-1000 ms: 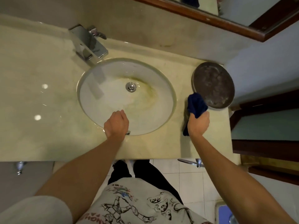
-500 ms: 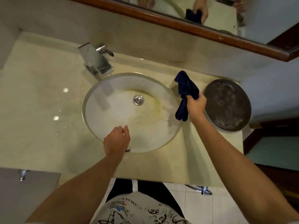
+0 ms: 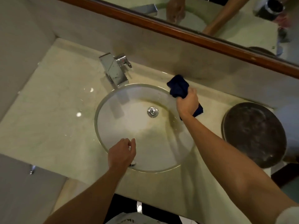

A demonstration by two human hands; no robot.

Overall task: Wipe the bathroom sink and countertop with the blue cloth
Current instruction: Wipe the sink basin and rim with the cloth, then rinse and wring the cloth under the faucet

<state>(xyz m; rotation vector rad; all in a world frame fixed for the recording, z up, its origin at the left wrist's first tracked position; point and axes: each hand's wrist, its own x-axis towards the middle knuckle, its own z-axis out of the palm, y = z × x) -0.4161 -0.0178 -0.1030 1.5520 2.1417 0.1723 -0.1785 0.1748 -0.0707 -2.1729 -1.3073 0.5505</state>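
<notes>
A round white sink [image 3: 123, 126] with yellowish stains and a chrome drain [image 3: 152, 112] is set in the pale marble countertop [image 3: 53, 110]. My right hand [image 3: 187, 102] grips the dark blue cloth [image 3: 178, 87] at the sink's far right rim, near the backsplash. A tail of the cloth hangs out below my wrist. My left hand [image 3: 122, 153] hovers over the sink's near rim with loosely curled fingers and holds nothing.
A chrome faucet [image 3: 115, 71] stands behind the sink at the left. A round dark metal tray [image 3: 254, 135] lies on the countertop at the right. A wood-framed mirror [image 3: 178, 32] runs along the back wall. The countertop's front edge is close to my body.
My right hand has carried the cloth from beside the tray up to the sink's far right rim. The left hand has lifted slightly off the near rim.
</notes>
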